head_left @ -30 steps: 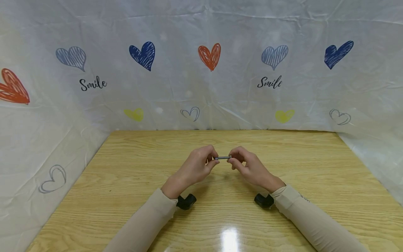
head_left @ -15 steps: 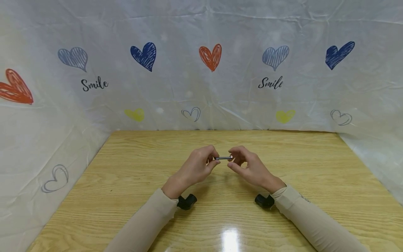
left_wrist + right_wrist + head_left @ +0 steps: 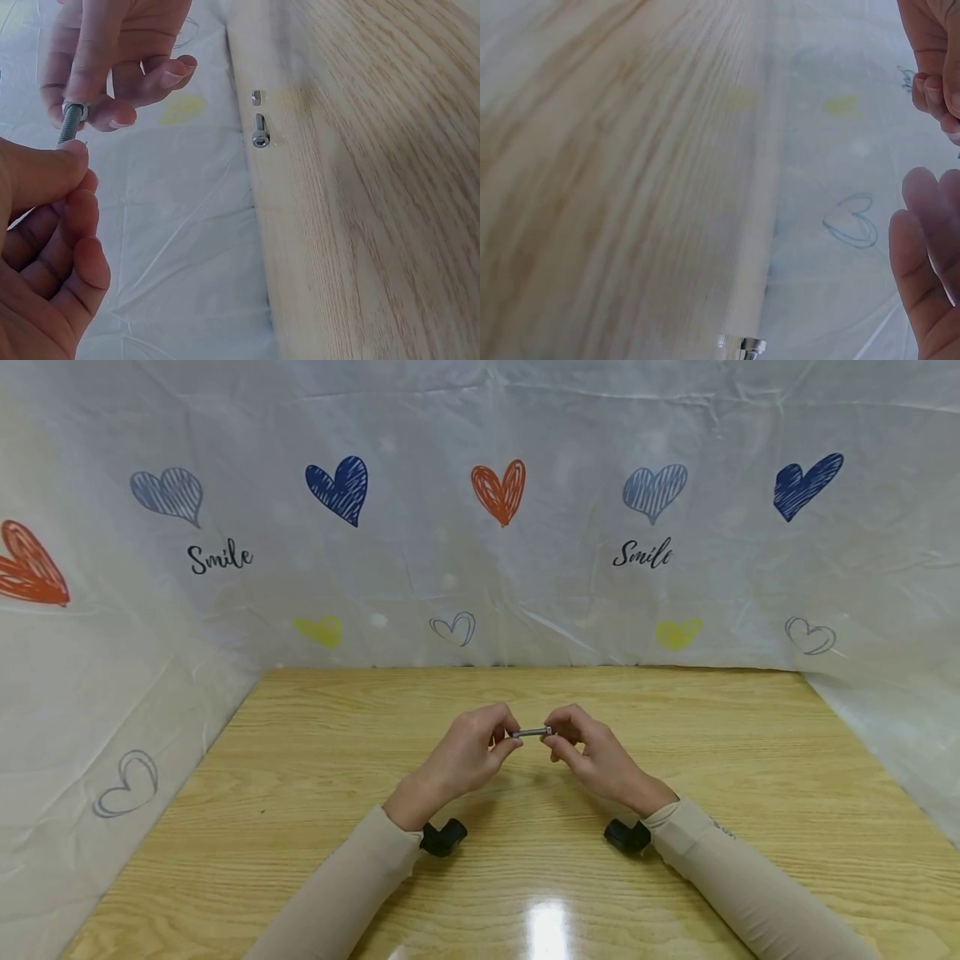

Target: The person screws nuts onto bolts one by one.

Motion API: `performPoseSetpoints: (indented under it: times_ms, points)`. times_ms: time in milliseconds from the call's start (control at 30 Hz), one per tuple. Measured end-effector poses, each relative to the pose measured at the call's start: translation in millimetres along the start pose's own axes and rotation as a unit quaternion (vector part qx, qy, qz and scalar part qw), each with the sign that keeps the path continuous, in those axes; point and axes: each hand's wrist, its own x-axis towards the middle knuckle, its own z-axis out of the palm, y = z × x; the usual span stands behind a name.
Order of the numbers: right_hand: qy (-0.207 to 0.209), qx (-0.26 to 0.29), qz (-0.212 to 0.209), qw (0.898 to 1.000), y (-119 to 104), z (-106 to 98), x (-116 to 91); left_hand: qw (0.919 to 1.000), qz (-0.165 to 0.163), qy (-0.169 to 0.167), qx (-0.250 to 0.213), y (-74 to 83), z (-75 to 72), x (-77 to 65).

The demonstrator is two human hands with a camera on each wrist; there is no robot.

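My left hand (image 3: pixel 467 753) pinches one end of a grey metal bolt (image 3: pixel 531 732) between thumb and forefinger. The bolt lies nearly level above the table, its threaded shank bare between the two hands. On its other end sits a hex nut (image 3: pixel 82 112), which my right hand (image 3: pixel 596 762) pinches with thumb and forefinger; the remaining fingers are loosely bent. In the right wrist view the bolt is out of sight and only parts of both hands show at the right edge.
In the left wrist view, a loose nut (image 3: pixel 256 97) and a socket-head bolt (image 3: pixel 260 135) rest on the wooden table (image 3: pixel 300 718) by its edge. A shiny metal piece (image 3: pixel 742 347) shows low in the right wrist view. White cloth (image 3: pixel 420 560) with printed hearts hangs behind.
The right thumb and forefinger spread off the nut half a second ago and have closed on it again. The left hand holds the bolt in almost the same place.
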Motion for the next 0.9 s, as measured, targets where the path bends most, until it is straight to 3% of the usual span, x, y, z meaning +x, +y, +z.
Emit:
performPoseSetpoints:
  times_ms: [533, 800, 900]
  points:
    - [0.022, -0.018, 0.023, 0.999, 0.3, -0.5, -2.2, 0.9998, 0.013, 0.006, -0.013, -1.2, -0.3, -1.5]
    - [0.021, -0.007, -0.011, 1.000, 1.2, 2.2, -1.4, 1.0000, 0.004, 0.003, -0.006, -0.8, -0.7, -2.0]
    - [0.019, -0.007, -0.017, 1.000, -13.5, 0.2, 0.7, 1.0000, 0.002, 0.001, -0.005, -1.3, -0.5, -2.1]
